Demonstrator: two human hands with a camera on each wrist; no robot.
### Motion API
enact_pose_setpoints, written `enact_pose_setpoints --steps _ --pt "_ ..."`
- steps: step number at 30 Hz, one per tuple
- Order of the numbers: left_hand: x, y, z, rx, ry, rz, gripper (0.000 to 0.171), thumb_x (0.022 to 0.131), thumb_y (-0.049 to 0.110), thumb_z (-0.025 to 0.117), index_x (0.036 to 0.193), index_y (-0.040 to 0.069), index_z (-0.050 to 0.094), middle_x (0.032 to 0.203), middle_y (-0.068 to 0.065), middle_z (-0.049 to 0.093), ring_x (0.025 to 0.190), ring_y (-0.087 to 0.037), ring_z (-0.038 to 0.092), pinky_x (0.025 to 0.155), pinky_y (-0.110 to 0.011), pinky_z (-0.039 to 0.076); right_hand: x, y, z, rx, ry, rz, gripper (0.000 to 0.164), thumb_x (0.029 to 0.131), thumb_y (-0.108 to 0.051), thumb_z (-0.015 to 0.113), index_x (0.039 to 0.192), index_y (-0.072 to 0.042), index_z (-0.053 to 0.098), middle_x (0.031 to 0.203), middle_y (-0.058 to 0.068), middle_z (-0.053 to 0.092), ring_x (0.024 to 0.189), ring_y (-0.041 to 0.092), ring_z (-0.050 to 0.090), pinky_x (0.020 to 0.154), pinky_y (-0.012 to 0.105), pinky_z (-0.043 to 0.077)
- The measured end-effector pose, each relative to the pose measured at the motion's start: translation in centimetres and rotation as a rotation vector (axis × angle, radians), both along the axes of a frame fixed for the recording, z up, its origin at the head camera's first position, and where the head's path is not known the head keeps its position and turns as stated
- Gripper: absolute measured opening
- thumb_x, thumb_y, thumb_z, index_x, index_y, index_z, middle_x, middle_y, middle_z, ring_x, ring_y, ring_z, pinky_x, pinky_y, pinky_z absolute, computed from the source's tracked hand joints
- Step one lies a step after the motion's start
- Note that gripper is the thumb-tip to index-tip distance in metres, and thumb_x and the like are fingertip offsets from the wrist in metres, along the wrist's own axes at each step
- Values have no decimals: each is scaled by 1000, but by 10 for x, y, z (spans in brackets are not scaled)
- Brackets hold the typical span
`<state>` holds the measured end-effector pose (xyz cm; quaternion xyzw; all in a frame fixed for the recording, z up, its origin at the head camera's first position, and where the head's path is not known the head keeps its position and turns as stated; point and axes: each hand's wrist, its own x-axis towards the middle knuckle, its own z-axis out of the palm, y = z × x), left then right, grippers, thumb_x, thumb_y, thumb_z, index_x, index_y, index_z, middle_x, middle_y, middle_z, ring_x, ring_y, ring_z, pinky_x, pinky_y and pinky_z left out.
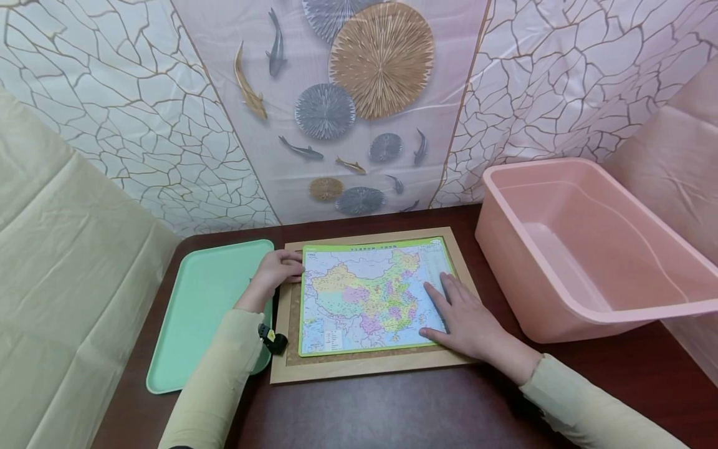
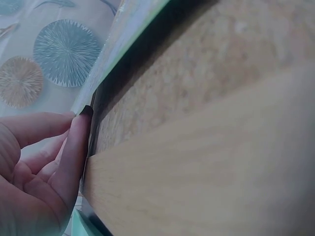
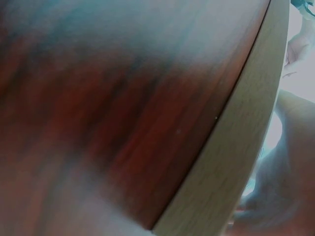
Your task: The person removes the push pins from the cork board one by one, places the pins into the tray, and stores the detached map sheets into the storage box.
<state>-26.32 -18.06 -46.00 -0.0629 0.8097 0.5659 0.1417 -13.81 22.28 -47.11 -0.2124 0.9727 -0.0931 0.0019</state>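
A green-bordered map of China (image 1: 359, 293) lies over a wooden-framed cork board (image 1: 359, 368) on the table. My left hand (image 1: 278, 269) pinches the map's upper left edge between thumb and finger. In the left wrist view, the fingertips of that hand (image 2: 44, 172) meet at the map's edge (image 2: 120, 42), and a dark gap shows between the map and the cork (image 2: 162, 108). Spread fingers of my right hand (image 1: 462, 318) rest on the map's right side, with the palm over the frame. The right wrist view shows the frame's edge (image 3: 221, 132) and no right-hand fingers.
A mint green tray (image 1: 204, 312) stands to the left of the board, partly behind my left forearm. To the right is a deep pink tub (image 1: 538, 274). A small black device (image 1: 273, 340) sits at my left wrist. Patterned sheeting (image 1: 269, 187) hangs behind the dark table.
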Motion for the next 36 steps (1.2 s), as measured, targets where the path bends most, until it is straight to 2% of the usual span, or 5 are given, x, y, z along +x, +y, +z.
enact_pose_setpoints --steps 15,22,28,36 --pt "-1 0 -2 -8 3 9 36 103 1 66 137 -9 61 122 -26 74 78 -4 70 79 -24 65 -1 0 5 34 -15 -2 91 96 -61 68 163 -6 41 167 34 33 155 52 34 121 65 40" --pt "-2 0 -2 -12 8 11 35 103 0 66 136 -9 62 120 -24 74 77 -4 70 78 -24 65 -2 2 12 8 -12 1 89 96 -61 69 161 -6 43 166 33 35 155 51 35 120 64 42" --pt "-2 0 -2 -10 6 13 35 103 0 66 136 -9 61 121 -26 74 76 -4 70 77 -23 65 1 0 27 20 24 9 89 97 -59 70 163 -7 42 168 32 31 156 50 33 118 65 44" --pt "-1 0 -2 2 -3 7 35 103 0 66 136 -10 60 119 -24 75 77 -3 70 75 -22 65 4 -1 52 29 102 42 93 96 -62 69 165 -7 37 170 32 27 156 50 33 123 64 38"
